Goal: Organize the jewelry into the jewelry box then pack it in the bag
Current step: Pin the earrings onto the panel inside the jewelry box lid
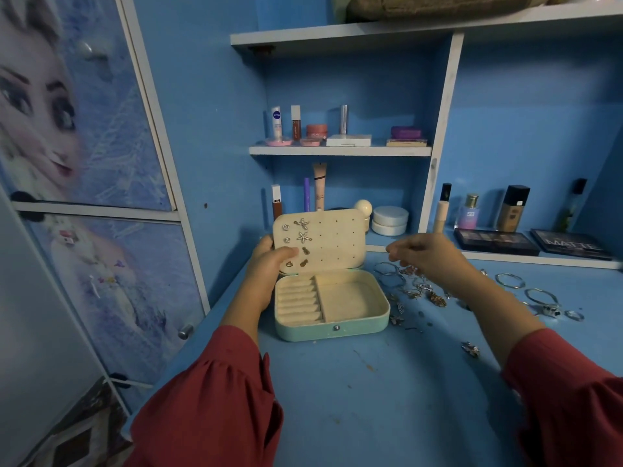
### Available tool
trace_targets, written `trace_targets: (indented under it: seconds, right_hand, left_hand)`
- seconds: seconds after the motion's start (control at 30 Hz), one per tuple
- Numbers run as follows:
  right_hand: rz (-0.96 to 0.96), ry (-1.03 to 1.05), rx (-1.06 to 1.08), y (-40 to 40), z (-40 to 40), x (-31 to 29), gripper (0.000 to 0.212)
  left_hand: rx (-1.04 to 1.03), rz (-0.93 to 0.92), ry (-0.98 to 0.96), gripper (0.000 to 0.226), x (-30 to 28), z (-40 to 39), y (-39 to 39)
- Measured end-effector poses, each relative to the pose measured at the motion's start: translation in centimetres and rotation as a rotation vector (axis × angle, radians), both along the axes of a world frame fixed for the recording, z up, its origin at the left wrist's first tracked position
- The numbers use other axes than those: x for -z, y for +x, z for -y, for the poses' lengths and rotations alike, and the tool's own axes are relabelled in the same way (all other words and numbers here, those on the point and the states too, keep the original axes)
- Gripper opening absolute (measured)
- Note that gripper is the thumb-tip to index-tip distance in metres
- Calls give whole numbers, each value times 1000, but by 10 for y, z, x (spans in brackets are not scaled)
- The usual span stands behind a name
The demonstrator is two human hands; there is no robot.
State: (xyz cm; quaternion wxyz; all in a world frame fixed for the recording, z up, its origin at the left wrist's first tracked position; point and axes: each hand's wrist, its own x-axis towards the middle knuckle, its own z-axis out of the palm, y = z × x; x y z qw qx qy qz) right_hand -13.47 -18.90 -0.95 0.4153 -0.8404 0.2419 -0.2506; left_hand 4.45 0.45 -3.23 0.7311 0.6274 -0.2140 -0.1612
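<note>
Left hand: clamped on the raised lid of the mint jewelry box, thumb over the earring panel.
Right hand: fingers curled above the loose jewelry pile; can't tell if it pinches anything.
Box: open, near counter's left side, trays bare, earrings pinned in lid.
Risk: lid tips, studs drop; bangles snag chains; small bits get swept off.
Counter: blue, scuffed.
Room: blue shelves of cosmetics, cartoon cupboard door. Bag not identifiable.
</note>
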Motion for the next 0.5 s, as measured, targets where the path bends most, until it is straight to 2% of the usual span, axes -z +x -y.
trace_targets:
  seconds: [0.07,0.23,0.5]
  right_hand:
    - [-102,-60,-44,-13,4,-4,5]
    - [-299,-119,-148,-30,7,-2,10]
    - [-435,-249,-263,-29,-4,5,21]
  left_hand:
    - [-37,-23,-57,13,-2,-1,-1]
    - [-158,-9,-81,20,-1,-1,-1]
    - [-188,76,-35,15,6,-3,-2]
